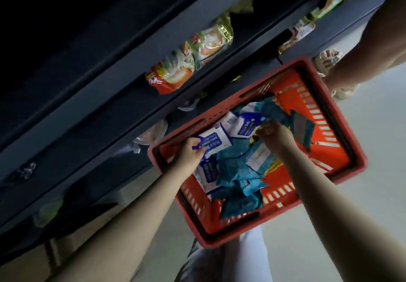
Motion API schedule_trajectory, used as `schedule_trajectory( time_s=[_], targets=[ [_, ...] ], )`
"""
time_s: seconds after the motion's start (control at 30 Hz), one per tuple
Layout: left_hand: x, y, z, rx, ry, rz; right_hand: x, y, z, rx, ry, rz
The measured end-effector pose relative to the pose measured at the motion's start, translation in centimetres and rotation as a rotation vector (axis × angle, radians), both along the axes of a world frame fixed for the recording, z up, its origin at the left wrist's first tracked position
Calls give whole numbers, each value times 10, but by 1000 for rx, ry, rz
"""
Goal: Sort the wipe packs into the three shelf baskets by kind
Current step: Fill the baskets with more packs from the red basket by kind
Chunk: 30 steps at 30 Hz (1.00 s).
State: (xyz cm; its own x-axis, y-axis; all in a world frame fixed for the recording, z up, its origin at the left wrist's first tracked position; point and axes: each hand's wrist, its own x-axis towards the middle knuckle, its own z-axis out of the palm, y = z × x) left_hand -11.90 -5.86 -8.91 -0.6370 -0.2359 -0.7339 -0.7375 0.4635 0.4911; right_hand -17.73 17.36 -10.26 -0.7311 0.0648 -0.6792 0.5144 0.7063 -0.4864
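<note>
A red plastic shopping basket [325, 97] sits on the floor below me, filled with several wipe packs. My left hand [190, 151] grips a white and blue wipe pack [216, 142] near the basket's left rim. Over the middle of the pile my right hand [275, 133] reaches down with curled fingers, pinching the edge of another white and blue wipe pack [248, 125]. Teal wipe packs [237, 171] lie heaped in the centre and toward the near end. A white-faced pack [260, 156] lies under my right wrist.
Dark shelves [123, 97] run along the left, carrying snack bags [189, 62] and clear packets [151, 134]. Another person's leg and sandalled foot [329, 62] stand beyond the basket at the upper right. Pale floor [362, 226] lies to the right.
</note>
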Motion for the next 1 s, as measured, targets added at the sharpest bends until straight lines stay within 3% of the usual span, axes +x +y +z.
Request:
schedule_trajectory(
  time_s=[0.17,0.37,0.53,0.73,1.0],
  targets=[
    [-6,7,-53,-242,47,175,-8,-11,-46,-97,46,-281],
    [8,18,-59,-269,54,26,10,-15,-42,-230,93,-391],
    [9,18,-61,-185,-73,-39,23,-6,-35,-247,98,-506],
    [12,36,-65,-368,-96,-120,35,10,-27,-374,140,-653],
    [4,44,-26,-15,-23,251,45,22,20,-451,229,-908]
  ],
)
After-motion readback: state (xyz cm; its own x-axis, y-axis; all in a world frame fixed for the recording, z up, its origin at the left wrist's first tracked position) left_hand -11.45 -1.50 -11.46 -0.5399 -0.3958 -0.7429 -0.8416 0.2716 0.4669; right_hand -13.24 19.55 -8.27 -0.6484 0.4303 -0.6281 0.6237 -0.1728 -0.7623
